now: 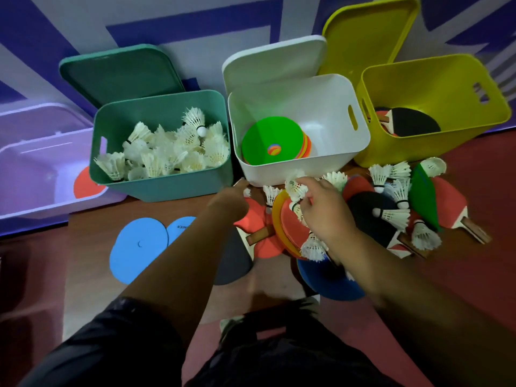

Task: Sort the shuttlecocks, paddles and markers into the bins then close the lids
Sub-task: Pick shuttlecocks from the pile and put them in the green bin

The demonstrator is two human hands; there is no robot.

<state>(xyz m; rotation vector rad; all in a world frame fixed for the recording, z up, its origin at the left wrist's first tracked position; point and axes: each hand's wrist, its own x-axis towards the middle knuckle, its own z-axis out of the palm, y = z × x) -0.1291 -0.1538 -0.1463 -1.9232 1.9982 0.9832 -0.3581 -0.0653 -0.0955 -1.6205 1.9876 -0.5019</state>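
1. The right hand (324,208) pinches a shuttlecock (294,188) just in front of the white bin (268,174), and a second one seems tucked under the fingers. The left hand (233,201) reaches to the pile's left edge. It is blurred, so I cannot tell whether it holds anything.
2. A pinch on feathers is a weak hold. On the way to the green bin (167,188), the shuttlecock could slip and drop among the markers in the white bin, which lies close by.
3. The pile is layered — shuttlecocks rest on a black paddle (365,208) and on markers. Pulling one out could roll others off or crush their feathers.
4. The green bin is heaped, with one shuttlecock standing high at the back. Its lid (120,74) may not seat unless the heap is pressed down.
5. The blue markers (136,247) lie well apart on the floor — easy to miss.
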